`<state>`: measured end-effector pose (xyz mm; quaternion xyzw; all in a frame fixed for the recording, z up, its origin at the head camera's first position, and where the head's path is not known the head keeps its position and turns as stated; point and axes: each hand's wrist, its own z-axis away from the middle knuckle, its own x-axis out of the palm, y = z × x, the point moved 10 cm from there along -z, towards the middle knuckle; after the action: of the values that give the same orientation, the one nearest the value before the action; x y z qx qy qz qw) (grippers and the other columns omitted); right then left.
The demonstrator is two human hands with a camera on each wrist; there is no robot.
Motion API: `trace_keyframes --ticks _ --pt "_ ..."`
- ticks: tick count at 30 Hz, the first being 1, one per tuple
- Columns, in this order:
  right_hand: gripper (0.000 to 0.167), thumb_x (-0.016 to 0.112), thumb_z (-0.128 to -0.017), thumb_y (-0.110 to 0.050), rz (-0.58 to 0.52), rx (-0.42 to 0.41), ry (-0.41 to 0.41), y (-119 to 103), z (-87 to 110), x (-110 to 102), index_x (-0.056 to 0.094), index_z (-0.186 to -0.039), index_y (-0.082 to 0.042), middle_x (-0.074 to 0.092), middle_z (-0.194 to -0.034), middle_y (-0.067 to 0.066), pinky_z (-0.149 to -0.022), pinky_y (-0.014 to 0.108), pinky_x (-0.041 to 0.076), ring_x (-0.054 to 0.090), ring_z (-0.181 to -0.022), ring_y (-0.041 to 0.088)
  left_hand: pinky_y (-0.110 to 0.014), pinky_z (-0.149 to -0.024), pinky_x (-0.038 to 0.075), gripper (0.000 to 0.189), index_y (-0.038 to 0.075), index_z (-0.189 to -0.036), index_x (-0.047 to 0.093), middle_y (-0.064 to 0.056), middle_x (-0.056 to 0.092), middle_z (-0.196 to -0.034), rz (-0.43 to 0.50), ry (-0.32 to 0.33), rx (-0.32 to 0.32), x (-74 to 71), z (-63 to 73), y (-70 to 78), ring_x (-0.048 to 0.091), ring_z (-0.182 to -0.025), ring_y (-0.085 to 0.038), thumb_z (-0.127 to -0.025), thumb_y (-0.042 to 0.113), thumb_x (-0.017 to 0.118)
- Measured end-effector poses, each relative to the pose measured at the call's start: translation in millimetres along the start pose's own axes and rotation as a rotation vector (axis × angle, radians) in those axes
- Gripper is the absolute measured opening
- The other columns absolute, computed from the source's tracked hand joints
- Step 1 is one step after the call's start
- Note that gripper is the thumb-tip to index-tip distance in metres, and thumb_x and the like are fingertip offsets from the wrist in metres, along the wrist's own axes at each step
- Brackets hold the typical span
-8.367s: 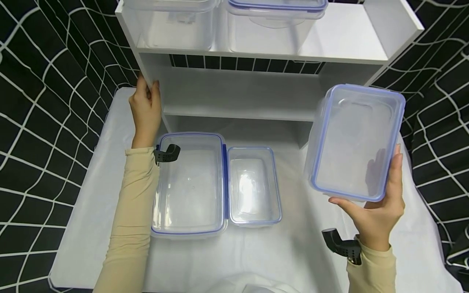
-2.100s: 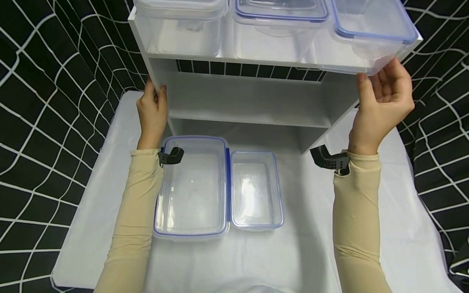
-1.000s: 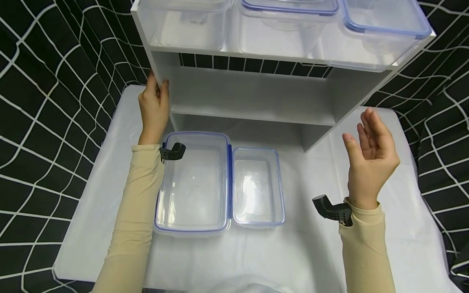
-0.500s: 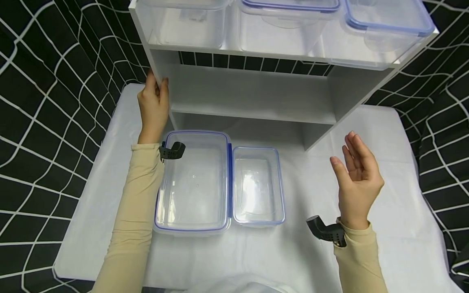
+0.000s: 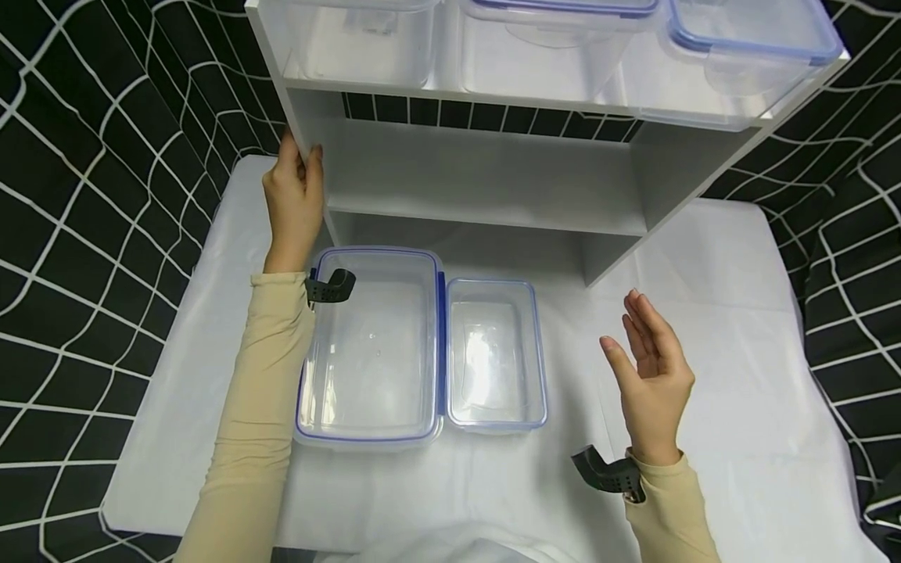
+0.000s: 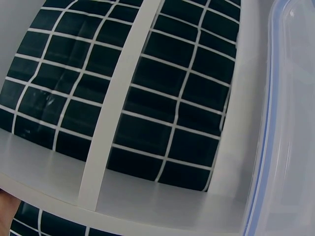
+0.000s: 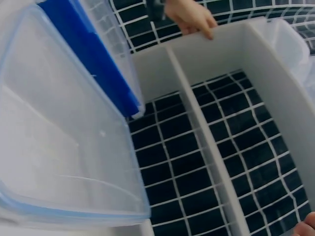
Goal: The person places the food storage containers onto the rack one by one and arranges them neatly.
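Note:
My left hand point(image 5: 294, 203) pinches the front edge of the left side panel of a white shelf unit point(image 5: 486, 173). My right hand point(image 5: 651, 383) hovers empty over the table, its fingers mostly straight and the thumb spread away. Left of it lies a small clear food container point(image 5: 493, 352) with a pale blue rim. Directly beside that sits a larger lidded food container point(image 5: 373, 352) with blue side clips. Up on the unit stand three clear containers: a left one point(image 5: 366, 47), a middle one point(image 5: 552, 55) with a blue-rimmed lid, and a right one point(image 5: 756, 35).
The white-covered table point(image 5: 739, 352) extends to both sides of the unit. Below the top board is a middle shelf point(image 5: 486, 207). White translucent material point(image 5: 464, 543) lies at the near edge. Black netting-patterned cloth point(image 5: 91, 234) surrounds the table.
The right hand has set a blue-rimmed container on the right of the top board and let go. It has since come down and leftward toward the small container. The left hand keeps its hold.

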<state>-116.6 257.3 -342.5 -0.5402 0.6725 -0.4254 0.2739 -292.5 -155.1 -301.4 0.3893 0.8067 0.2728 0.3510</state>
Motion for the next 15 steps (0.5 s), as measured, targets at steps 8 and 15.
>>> trace_keyframes --ticks 8,15 --pt "0.057 0.058 -0.074 0.029 0.015 0.041 -0.041 13.7 16.9 1.9 0.047 -0.128 0.016 0.050 -0.132 0.026 -0.102 0.032 0.038 0.049 -0.123 0.028 -0.039 -0.084 0.052 0.035 -0.010 -0.128 0.048 -0.026 0.061 -0.116 -0.002 0.003 -0.029 -0.5 -0.8 0.6 0.062 -0.105 -0.028 -0.098 0.009 0.048" --pt "0.059 0.058 -0.072 0.031 0.102 0.054 -0.104 23.2 33.7 5.5 0.045 -0.129 0.017 0.048 -0.133 0.027 -0.102 0.031 0.038 0.048 -0.124 0.025 -0.041 -0.080 0.053 0.036 -0.008 -0.129 0.049 -0.025 0.062 -0.115 -0.009 0.013 -0.054 -2.5 0.9 -0.6 0.064 -0.099 -0.028 -0.098 0.009 0.049"
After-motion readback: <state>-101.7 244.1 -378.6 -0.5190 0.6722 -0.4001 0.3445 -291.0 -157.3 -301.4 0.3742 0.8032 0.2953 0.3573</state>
